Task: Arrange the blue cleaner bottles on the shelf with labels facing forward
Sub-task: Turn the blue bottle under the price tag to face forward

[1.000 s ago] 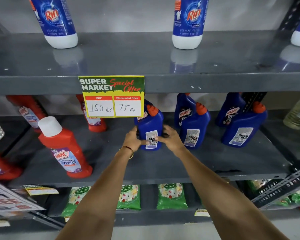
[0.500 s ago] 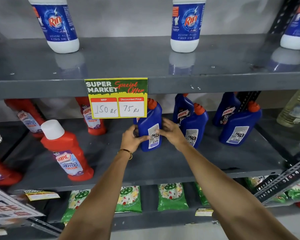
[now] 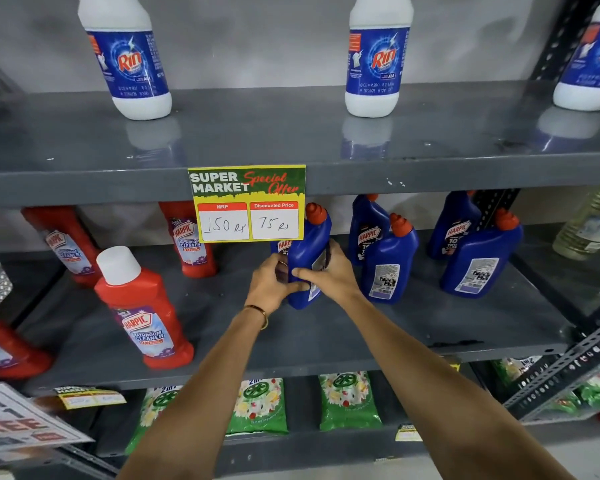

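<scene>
Both hands clasp one blue cleaner bottle (image 3: 307, 258) standing on the middle shelf (image 3: 291, 327), a smooth grey metal board with a dull sheen. The left hand (image 3: 269, 287) wraps its lower left side, fingers curled shut around it; the right hand (image 3: 329, 275) closes over the front and right side, thumb across the plastic. The bottle is glossy blue with an angled neck and a ribbed red cap, and it stands edge-on (its back label peeks out under the right palm).

Just behind it another blue bottle (image 3: 284, 245) shows part of a front label. To the right stand two rear-label bottles (image 3: 388, 261) and (image 3: 478, 261), each with a forward-facing bottle (image 3: 368, 230) and (image 3: 454, 226) behind.

A glossy price card (image 3: 246, 202) hangs from the upper shelf edge. Red bathroom cleaner bottles (image 3: 146, 310) with white caps fill the shelf's left side. Green sachets (image 3: 257, 407) lie below.
</scene>
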